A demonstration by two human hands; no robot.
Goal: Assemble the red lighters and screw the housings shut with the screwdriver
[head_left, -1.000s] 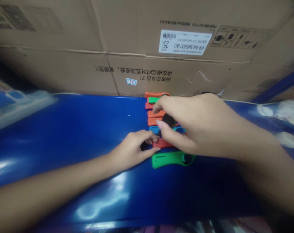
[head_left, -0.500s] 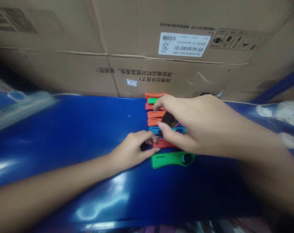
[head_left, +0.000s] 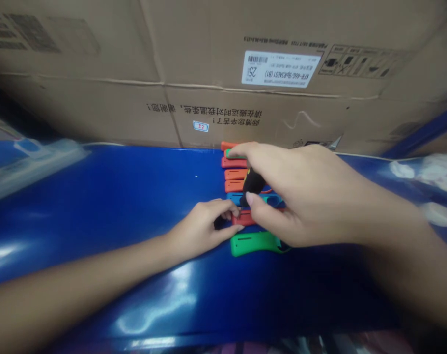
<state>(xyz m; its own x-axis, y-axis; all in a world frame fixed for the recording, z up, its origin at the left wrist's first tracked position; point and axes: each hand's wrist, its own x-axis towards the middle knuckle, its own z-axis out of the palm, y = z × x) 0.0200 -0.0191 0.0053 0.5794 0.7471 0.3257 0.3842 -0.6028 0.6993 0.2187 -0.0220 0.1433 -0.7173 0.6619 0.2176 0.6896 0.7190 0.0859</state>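
A column of flat, slotted plastic handles in several colours lies on the blue surface. My left hand (head_left: 212, 219) pinches the left end of a red handle (head_left: 249, 218), holding it down with thumb and fingers. My right hand (head_left: 293, 191) grips what looks like a short black-and-yellow screwdriver (head_left: 253, 183), its lower end slanting towards that red handle's left end; the tip is too small to make out. Closest to me is a green handle (head_left: 253, 243), its right end partly under my right hand. Beyond the red one are a blue handle (head_left: 234, 197) and orange ones (head_left: 235, 174).
A large cardboard box (head_left: 116, 108) stands upright behind the column, bearing a white label (head_left: 280, 69). Clear plastic packaging (head_left: 50, 160) lies at the far left, and a white bag (head_left: 440, 172) at the right. The blue surface (head_left: 116, 196) is glossy.
My right hand has turned slightly around the screwdriver: its index finger reaches further left and its thumb has shifted lower right. My left hand has stayed on the red handle.
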